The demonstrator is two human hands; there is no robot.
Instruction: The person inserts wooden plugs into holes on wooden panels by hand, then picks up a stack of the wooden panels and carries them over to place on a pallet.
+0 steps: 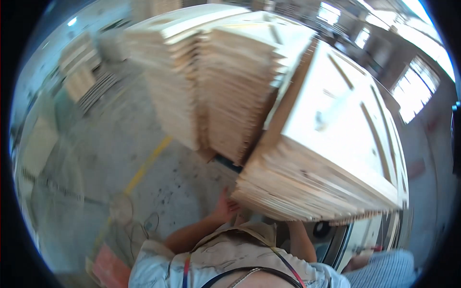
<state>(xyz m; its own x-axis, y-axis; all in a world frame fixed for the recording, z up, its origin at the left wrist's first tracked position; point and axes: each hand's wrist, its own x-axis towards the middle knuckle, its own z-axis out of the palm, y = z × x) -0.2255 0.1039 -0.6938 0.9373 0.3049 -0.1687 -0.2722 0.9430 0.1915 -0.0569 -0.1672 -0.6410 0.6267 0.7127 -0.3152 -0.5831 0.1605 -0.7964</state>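
Note:
A tall stack of pale wooden panels [331, 158] fills the right centre, with its near edge just above my chest. My left hand [224, 207] reaches up to the stack's lower left corner and touches it; its fingertips are hidden by the wood. My right forearm [301, 236] goes up under the stack's near edge, and the hand itself is hidden beneath the panels. Two more stacks of the same panels [211, 81] stand behind it, side by side.
The grey concrete floor [96, 158] carries a yellow line [146, 165]. A round fan [122, 209] with a cable lies on it at lower left, beside an orange object [109, 270]. More wood stacks [79, 72] stand far left. Another person's striped sleeve [384, 270] is at lower right.

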